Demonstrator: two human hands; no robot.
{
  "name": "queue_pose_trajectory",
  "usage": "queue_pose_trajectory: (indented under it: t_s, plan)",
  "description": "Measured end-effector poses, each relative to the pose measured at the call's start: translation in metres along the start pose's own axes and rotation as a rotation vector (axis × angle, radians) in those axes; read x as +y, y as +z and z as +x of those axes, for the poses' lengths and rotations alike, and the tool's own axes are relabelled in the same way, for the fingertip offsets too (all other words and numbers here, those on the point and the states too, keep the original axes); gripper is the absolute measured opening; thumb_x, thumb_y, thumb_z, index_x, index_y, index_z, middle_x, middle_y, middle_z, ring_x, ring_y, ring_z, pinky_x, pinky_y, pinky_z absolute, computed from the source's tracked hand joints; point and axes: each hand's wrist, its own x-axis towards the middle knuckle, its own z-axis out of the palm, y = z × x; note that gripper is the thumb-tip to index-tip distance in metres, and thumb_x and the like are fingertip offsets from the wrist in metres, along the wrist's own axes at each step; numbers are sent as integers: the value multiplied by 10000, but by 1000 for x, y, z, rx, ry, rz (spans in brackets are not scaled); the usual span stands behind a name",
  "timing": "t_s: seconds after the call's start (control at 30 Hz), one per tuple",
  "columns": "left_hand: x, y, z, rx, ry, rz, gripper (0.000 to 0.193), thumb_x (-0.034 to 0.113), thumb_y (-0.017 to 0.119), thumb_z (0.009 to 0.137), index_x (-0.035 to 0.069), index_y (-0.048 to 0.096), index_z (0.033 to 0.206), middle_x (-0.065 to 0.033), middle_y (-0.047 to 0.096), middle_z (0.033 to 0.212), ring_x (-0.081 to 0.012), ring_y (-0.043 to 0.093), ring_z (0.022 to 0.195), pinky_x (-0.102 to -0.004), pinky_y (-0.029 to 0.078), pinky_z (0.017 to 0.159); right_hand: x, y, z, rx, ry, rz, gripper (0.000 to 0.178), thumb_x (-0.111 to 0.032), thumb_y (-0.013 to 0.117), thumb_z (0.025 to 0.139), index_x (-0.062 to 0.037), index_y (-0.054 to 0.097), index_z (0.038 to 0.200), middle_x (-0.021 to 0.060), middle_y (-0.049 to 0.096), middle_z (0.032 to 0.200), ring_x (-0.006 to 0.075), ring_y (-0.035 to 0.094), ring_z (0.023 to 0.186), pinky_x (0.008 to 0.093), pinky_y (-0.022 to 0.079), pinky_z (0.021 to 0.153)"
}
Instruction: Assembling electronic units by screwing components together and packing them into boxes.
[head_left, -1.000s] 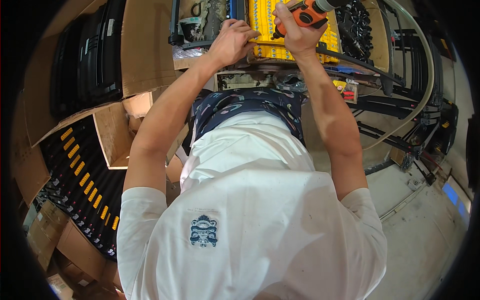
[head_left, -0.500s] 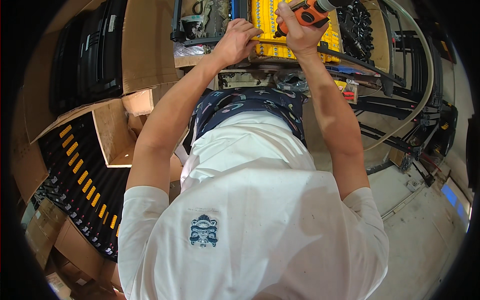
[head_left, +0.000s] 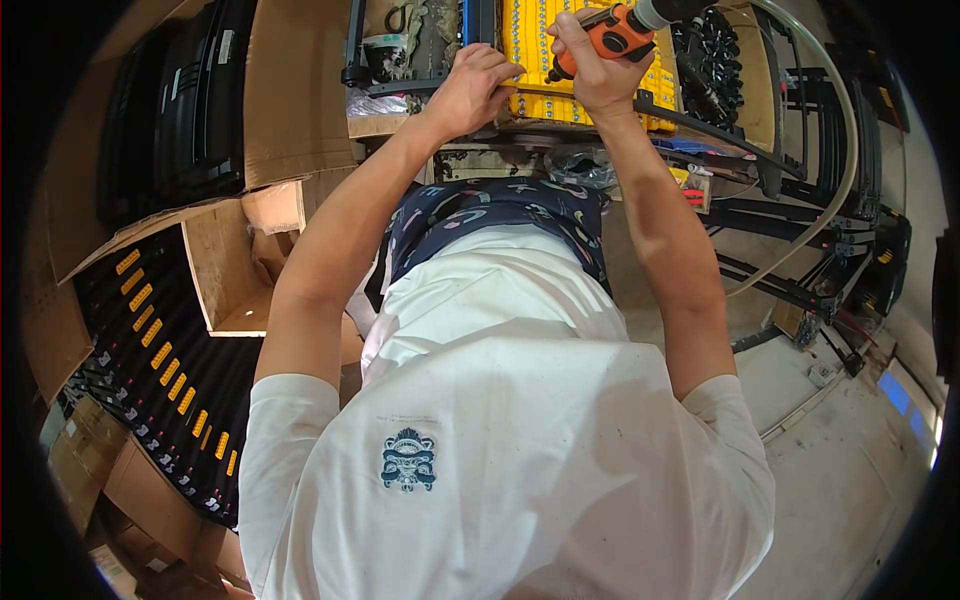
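Note:
My right hand [head_left: 605, 85] is wrapped round an orange and black power screwdriver [head_left: 622, 38]. Its dark tip points down and left, just above a yellow strip in line with a long black bar [head_left: 700, 122]. My left hand [head_left: 470, 92] lies across the bar to the left of that tip, thumb and fingers pinched together. What they pinch is hidden by the fingers. Beyond both hands, rows of yellow pieces [head_left: 535, 45] with small metal screws or inserts lie close together on the bench.
Small black parts [head_left: 708, 75] are heaped right of the yellow rows. A pale hose [head_left: 852, 130] curves down the right side, by stacked black frames [head_left: 790, 215]. On the left, cardboard boxes [head_left: 228, 275] stand beside black bars with yellow pieces [head_left: 160, 355].
The screwdriver's tip has come slightly lower, toward the yellow strip. My left hand keeps nearly the same place and pinch.

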Motion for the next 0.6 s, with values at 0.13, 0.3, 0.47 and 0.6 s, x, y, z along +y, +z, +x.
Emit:
queue_pose_trajectory:
  t_s: [0.13,0.3,0.47,0.6]
  plan:
    - [-1,-3,2,-16,-17,11,284,53,674,742,18,624,1019,-120,578,900,-301,538,923,-406,371,937,7,-1,6,-8,-28,-86,103,-58,645,845,-28,580,772,19,577,617,76,497,464,218,396,438]
    - [3,-3,1,-18,0,2,275,50,671,739,15,599,1003,-126,571,910,-310,532,944,-420,363,944,10,16,8,-10,-319,473,98,-57,646,847,-28,583,777,27,570,601,87,500,461,240,410,443]
    - [5,-4,5,-59,-24,18,291,50,662,740,18,556,1009,-126,557,929,-316,519,972,-432,349,954,-11,24,3,22,-142,112,103,-56,649,849,-29,580,778,34,570,593,99,501,459,249,418,448]
    - [5,-4,5,-58,-22,19,294,54,656,744,22,540,1013,-123,544,927,-318,513,977,-434,342,958,-6,25,6,10,-150,75,103,-54,648,851,-28,575,783,35,569,592,102,495,454,249,420,450]
